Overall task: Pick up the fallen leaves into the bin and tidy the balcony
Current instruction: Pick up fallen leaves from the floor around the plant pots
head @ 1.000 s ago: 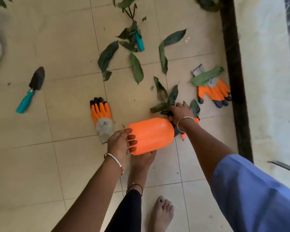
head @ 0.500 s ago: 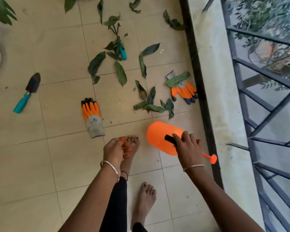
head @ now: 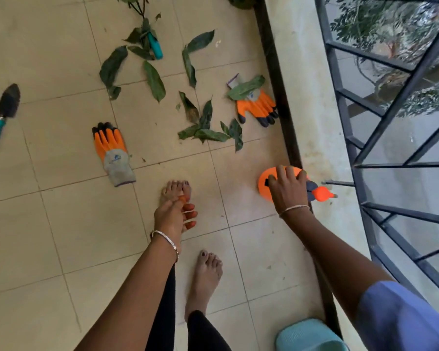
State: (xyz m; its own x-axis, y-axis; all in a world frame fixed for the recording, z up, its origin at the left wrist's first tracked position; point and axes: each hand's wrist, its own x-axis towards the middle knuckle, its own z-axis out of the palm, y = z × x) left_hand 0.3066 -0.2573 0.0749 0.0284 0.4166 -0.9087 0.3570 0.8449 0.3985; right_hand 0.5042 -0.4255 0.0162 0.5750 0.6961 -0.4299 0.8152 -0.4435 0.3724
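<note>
While the person is standing barefoot on the tiled balcony floor [head: 61, 224], the right hand [head: 288, 192] is gripping the top of an orange sprayer bottle [head: 262, 192] right at the floor's right edge, just beside the dark strip under the parapet wall [head: 307, 97]. Its fingers [head: 280, 173] are curling down over the bottle, slightly apart, and the bottle's orange knob [head: 322, 193] is poking out to the right past the wrist. Can't really tell if the bottle is sitting on the tiles or hovering just off them. The left hand [head: 174, 216] is hanging over the forward foot [head: 176, 190] holding nothing, with its orange-tipped fingers loose and a bit spread. The fallen leaves [head: 154, 81] are lying scattered across the far part of the floor, with a bunch [head: 208, 135] clumping closer to the right edge, well apart from both hands. One orange glove [head: 113, 153] is lying flat left of the feet, and the other glove [head: 257, 108] is sitting against the right edge with a leaf draped over its cuff. A teal-handled trowel [head: 3, 112] is lying at the left edge, and another teal-handled tool [head: 155, 46] is half buried under leaves near the far edge. Something pale teal [head: 307, 335] is peeking in at the near right corner, and a dark metal railing [head: 390, 97] is running along beyond the wall.
</note>
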